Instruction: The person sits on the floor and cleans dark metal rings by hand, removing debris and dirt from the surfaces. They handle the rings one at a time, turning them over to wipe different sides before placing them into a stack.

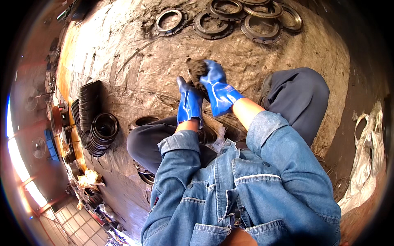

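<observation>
Both my hands wear blue rubber gloves and meet in front of my bent knees. My right hand [214,78] is closed on a dark, dirty rag [198,69], pressing it to a dark metal ring [190,70]. That ring is tilted nearly edge-on, and most of it is hidden behind the rag and gloves. My left hand [188,95] grips the ring's lower side, with its thumb pointing up and its other fingers partly hidden.
Beyond my hands, several metal rings [170,22] lie on a stained ground sheet [135,78], some overlapping. Black rings stand in stacked rows [102,129] at left. Another ring [143,121] lies beside my left knee. A crumpled whitish sack [365,164] lies at right.
</observation>
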`<act>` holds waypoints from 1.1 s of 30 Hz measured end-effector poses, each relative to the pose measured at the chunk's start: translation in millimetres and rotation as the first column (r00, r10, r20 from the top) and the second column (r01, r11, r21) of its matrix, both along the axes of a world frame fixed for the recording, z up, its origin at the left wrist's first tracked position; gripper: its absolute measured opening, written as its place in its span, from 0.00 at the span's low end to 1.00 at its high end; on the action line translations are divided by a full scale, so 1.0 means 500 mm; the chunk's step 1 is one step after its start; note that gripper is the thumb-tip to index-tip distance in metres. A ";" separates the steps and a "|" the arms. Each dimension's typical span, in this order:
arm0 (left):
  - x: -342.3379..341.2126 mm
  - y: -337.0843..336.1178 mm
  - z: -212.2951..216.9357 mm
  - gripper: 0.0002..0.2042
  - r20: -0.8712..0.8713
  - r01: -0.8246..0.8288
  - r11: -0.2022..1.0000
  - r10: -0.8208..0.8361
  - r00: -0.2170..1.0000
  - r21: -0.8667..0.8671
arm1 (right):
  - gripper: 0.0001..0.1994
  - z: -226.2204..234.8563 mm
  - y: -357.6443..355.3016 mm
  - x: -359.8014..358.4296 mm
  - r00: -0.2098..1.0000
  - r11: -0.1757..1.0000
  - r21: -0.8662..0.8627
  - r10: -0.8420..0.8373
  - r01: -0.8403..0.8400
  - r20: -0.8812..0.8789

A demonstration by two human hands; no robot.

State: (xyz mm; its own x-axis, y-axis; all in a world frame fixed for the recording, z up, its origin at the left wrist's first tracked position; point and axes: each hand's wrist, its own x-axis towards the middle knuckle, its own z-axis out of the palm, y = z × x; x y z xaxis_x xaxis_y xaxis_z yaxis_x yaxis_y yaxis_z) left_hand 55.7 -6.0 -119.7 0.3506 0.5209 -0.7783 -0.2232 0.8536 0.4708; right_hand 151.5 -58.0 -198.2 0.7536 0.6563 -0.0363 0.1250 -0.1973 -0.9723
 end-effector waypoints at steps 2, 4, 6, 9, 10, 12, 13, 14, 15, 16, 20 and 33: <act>-0.079 0.057 -0.031 0.49 0.063 -0.082 0.995 0.086 0.994 -0.065 | 0.18 0.039 -0.037 -0.041 0.945 0.990 0.026 -0.125 0.139 -0.303; -0.094 0.079 -0.036 0.50 0.046 -0.033 0.999 0.032 0.998 0.023 | 0.15 0.008 -0.091 -0.023 0.889 0.947 -0.237 -0.291 0.216 -0.353; -0.069 0.050 -0.028 0.46 0.108 0.058 0.994 -0.067 0.992 0.090 | 0.14 -0.062 -0.147 0.037 0.864 0.811 -0.533 -0.430 0.241 -0.263; -0.121 0.093 -0.030 0.43 -0.038 0.004 0.995 0.000 0.999 0.095 | 0.15 0.080 -0.090 -0.003 0.787 0.960 -0.250 -0.248 0.124 -0.565; -0.112 0.108 -0.031 0.42 -0.076 0.016 0.993 -0.007 0.997 0.120 | 0.17 0.068 -0.069 0.015 0.759 0.980 -0.167 -0.191 0.110 -0.623; -0.096 0.099 -0.031 0.40 -0.100 0.104 0.968 -0.082 0.992 0.231 | 0.18 0.033 -0.023 0.058 0.692 0.992 -0.001 -0.090 0.127 -0.716; -0.090 0.097 -0.018 0.36 -0.149 0.145 0.957 -0.110 0.983 0.252 | 0.18 0.022 0.008 0.071 0.649 0.985 0.088 -0.028 0.146 -0.760; -0.095 0.101 -0.024 0.35 -0.100 0.138 0.942 -0.112 0.989 0.306 | 0.18 0.024 0.050 0.061 0.734 0.991 0.127 0.048 0.052 -0.677; -0.108 0.106 -0.033 0.35 -0.060 0.120 0.924 -0.106 0.993 0.362 | 0.18 0.026 0.098 0.042 0.800 0.986 0.160 0.132 -0.046 -0.585; -0.106 0.105 -0.041 0.34 -0.005 0.109 0.906 -0.117 0.993 0.409 | 0.18 0.030 0.135 0.039 0.859 0.977 0.178 0.192 -0.120 -0.474; -0.068 0.097 -0.001 0.34 -0.408 0.219 0.930 -0.084 0.909 0.296 | 0.27 0.049 0.183 -0.013 0.902 0.969 0.027 0.238 -0.245 -0.359; -0.191 0.191 -0.190 0.28 -0.571 0.391 0.813 -0.089 0.816 0.431 | 0.26 0.096 0.078 0.034 0.574 0.992 -0.062 0.012 -0.109 -0.819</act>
State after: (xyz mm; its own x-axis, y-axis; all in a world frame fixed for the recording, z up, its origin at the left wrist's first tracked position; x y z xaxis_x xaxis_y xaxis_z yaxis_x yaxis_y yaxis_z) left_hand -39.8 89.5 -214.9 0.1580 0.8399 -0.5193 0.3520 0.4434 0.8243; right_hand 168.4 -19.0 -150.1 0.3313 0.6557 -0.6785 -0.6959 -0.3157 -0.6450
